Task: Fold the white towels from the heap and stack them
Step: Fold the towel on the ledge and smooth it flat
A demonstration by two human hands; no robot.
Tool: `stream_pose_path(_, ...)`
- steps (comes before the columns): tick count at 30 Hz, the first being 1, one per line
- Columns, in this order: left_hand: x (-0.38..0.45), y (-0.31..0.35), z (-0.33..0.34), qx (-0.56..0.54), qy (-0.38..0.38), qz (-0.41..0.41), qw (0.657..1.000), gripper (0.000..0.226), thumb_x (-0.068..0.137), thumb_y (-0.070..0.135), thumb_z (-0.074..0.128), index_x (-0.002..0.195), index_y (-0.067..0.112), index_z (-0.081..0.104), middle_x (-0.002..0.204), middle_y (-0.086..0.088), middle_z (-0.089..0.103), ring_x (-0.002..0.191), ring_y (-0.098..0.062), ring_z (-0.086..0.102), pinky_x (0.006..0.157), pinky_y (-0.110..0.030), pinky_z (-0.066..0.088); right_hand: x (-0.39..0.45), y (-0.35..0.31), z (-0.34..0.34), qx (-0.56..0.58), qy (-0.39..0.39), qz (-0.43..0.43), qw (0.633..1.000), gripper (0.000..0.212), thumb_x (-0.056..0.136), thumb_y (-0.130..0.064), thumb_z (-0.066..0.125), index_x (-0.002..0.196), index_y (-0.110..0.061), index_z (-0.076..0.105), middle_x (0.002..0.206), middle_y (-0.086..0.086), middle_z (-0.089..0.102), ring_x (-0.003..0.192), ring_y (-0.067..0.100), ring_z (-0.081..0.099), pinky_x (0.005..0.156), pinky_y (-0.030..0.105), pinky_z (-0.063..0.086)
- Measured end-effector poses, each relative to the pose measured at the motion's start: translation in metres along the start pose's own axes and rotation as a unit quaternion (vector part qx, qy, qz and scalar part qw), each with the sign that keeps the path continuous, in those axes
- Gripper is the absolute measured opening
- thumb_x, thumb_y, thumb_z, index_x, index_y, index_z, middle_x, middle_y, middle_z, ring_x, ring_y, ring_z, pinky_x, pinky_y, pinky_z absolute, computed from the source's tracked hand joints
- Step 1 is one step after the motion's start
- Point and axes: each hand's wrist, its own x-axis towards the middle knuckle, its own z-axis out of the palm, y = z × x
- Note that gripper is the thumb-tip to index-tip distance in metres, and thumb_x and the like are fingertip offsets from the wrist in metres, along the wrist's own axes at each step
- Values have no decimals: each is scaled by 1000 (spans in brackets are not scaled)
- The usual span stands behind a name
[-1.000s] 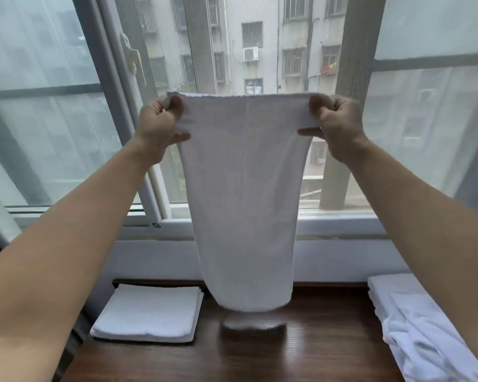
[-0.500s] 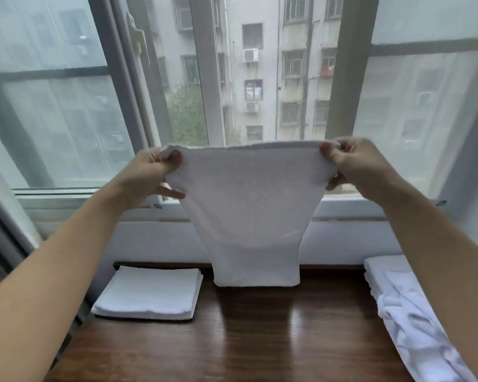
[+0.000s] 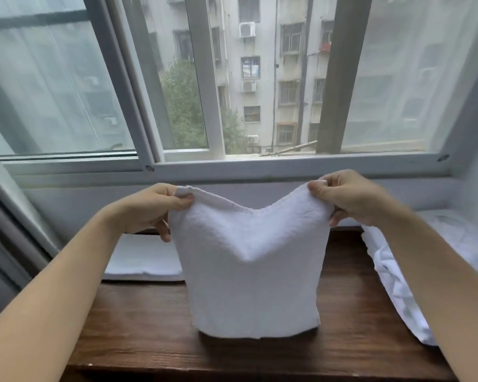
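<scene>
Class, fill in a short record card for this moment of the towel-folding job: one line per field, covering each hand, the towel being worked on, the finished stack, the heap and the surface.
left hand: pinches the towel's upper left corner
right hand: pinches the upper right corner
held towel: white, doubled, top edge sags in the middle, bottom fold rests on the table
folded stack: flat, on the left, partly hidden behind the held towel
heap: rumpled white towels on the right
table: dark wood, under the window

Both forearms are bare to the frame edge, with no sleeves, and the hands (image 3: 351, 197) are ungloved.
</scene>
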Motion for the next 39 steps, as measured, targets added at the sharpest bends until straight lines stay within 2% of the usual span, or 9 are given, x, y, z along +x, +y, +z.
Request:
stream_pose_path(4,43,-37,13,55,4,-49,997,27,105,33,55,109,16,75,90,-16,73,72,-24,66,53,-33,56,35,45,15,-24,-8,68,997,34,105,-27,58,99,3,73,89,17,71,72,24,71,53,31,59)
stream_pose_path(7,72,-87,29,93,3,-101,991,24,105,28,51,104,21,74,80,-11,68,70,-21,62,56,-33,53,49,92,26,-52,-39,133,989,29,102,-14,53,81,5,57,79,17,50,66,28,66,62,36,62)
stream_pose_path(10,87,-136,51,77,16,-120,990,31,94,41,52,103,22,74,77,-1,53,69,-15,47,60,-30,39,52,136,39,-95,-67,178,977,23,95,-4,50,75,-1,61,68,17,64,59,25,67,62,38,56)
stream_pose_path(14,105,-180,75,73,43,-145,986,37,103,39,53,80,9,57,71,4,53,66,-12,50,63,-33,38,61,182,56,-142,-53,210,966,26,99,-17,56,79,-3,62,69,15,67,55,18,67,56,29,51)
stream_pose_path(17,122,-203,91,87,57,-152,983,38,104,36,52,70,20,46,66,6,44,62,-10,42,59,-32,33,74,207,66,-156,-39,209,964,32,100,-20,55,75,1,58,66,20,60,51,19,56,51,31,45)
stream_pose_path(21,142,-235,104,121,79,-140,980,40,104,31,53,69,17,39,62,7,39,57,-8,36,56,-31,28,90,233,82,-155,-29,200,967,38,98,-18,54,64,-13,38,60,2,37,55,14,35,55,30,27)
stream_pose_path(29,174,-263,109,101,243,-132,956,37,101,27,57,74,3,46,63,-4,42,57,-12,37,54,-30,29,118,267,105,-157,69,200,965,35,101,-23,53,76,1,55,62,5,47,57,19,44,56,34,31)
stream_pose_path(35,192,-274,106,127,287,-119,942,48,98,23,60,57,25,33,65,3,39,61,-15,37,56,-31,26,132,267,113,-166,97,218,957,36,100,-20,59,69,-2,63,59,11,53,56,21,47,55,32,32)
stream_pose_path(39,200,-270,109,89,288,-149,942,49,95,17,60,55,17,32,51,6,28,49,-10,25,50,-28,18,146,263,119,-158,76,251,952,30,101,-20,57,75,-9,68,63,8,58,60,20,51,56,30,37)
